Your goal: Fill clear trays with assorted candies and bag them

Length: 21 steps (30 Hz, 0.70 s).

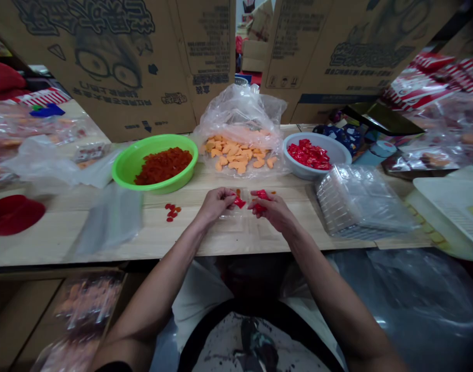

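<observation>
Pinched in my left hand (218, 203) is a small red-wrapped packet (239, 202). My right hand (273, 209) has its fingers closed around more red packets (262, 195); how many is hidden. Both hands are just above a clear plastic tray (232, 223) at the table's front, with small orange-brown pieces partly visible by the fingertips. Beyond the hands lies an open clear bag (242, 116) of orange pieces (236, 154). To its right, a pale blue bowl (339, 146) holds red packets (309, 154). Left of the bag, a green basin (124, 175) contains dark orange-red pieces (164, 164).
A stack of clear trays (360, 201) stands at right, beside a whitish plastic tub (445, 206). Several loose red pieces (171, 211) lie left of my hands, near clear plastic sleeves (111, 219) and a red dish (15, 214). Tall cardboard boxes (155, 67) line the back.
</observation>
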Motion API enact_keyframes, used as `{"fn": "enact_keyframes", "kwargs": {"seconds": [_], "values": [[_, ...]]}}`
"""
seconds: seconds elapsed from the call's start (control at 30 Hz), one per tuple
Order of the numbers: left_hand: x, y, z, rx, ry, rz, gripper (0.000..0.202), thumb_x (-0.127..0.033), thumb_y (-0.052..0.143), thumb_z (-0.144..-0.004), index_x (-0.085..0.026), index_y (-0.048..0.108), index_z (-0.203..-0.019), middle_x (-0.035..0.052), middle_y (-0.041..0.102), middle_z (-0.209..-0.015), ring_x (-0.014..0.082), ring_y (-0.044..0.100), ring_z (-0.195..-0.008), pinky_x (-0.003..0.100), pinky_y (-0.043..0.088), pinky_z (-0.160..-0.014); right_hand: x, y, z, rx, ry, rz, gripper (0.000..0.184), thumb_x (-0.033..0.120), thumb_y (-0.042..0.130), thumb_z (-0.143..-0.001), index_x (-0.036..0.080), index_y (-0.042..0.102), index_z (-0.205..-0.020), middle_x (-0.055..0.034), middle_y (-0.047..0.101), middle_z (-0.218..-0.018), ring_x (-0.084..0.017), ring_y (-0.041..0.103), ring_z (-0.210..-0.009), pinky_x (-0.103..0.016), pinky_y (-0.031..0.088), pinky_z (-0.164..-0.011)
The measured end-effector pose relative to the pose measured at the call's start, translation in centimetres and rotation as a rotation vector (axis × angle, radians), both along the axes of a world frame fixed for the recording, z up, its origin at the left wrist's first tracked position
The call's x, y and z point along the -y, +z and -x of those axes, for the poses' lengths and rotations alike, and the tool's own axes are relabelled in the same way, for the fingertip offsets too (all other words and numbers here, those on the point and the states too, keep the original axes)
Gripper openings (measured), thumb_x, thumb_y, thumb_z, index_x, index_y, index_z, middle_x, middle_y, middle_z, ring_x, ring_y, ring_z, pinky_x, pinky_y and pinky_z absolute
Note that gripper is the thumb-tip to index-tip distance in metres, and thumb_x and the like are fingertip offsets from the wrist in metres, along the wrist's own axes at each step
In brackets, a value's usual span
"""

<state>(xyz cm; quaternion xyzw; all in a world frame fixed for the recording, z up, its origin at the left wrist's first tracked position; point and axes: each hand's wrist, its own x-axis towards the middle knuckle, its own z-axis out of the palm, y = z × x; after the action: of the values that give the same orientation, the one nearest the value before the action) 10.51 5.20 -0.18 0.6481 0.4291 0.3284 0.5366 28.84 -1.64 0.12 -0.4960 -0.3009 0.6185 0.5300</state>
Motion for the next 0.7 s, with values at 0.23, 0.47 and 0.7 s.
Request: {"fn": "enact_keyframes", "kwargs": {"seconds": [0.23,0.47,0.7], "values": [[-0.4,-3.0,2.7,-0.451,-0.483,-0.660,0.029,-0.005,0.050,-0.082,-0.019,0.068,-0.100,0.0085,0.066,-0.122,0.0207,0.060,-0.114,0.034,0.048,-0.094,1.5,0.7,-3.4,-0.006,-0.101,-0.006,0.038,0.026,0.075,-0.065,0.016,0.065,-0.100,-0.0019,0.069,-0.071,-0.011,0.056,-0.055,-0.022,0.040,-0.049],[2.0,-0.4,-0.1,-0.072,-0.059,-0.220,0.029,-0.034,0.054,-0.093,-0.020,0.068,-0.115,0.0118,0.070,-0.116,0.0233,0.066,-0.107,0.041,0.051,-0.093,1.9,1.0,-2.5,-0.222,0.078,-0.037,0.032,0.026,0.074,-0.069,0.017,0.065,-0.098,0.0027,0.061,-0.063,-0.009,0.051,-0.051,-0.018,0.031,-0.042],[3.7,1.0,-4.7,0.314,-0.248,0.560,0.036,-0.035,0.086,-0.065,-0.012,0.074,-0.089,0.0077,0.074,-0.087,0.0122,0.066,-0.076,0.026,0.050,-0.078,1.9,0.5,-2.3,-0.213,0.051,-0.073,0.029,0.026,0.076,-0.068,0.018,0.061,-0.092,0.0048,0.060,-0.062,-0.007,0.047,-0.042,-0.017,0.025,-0.035]]}}
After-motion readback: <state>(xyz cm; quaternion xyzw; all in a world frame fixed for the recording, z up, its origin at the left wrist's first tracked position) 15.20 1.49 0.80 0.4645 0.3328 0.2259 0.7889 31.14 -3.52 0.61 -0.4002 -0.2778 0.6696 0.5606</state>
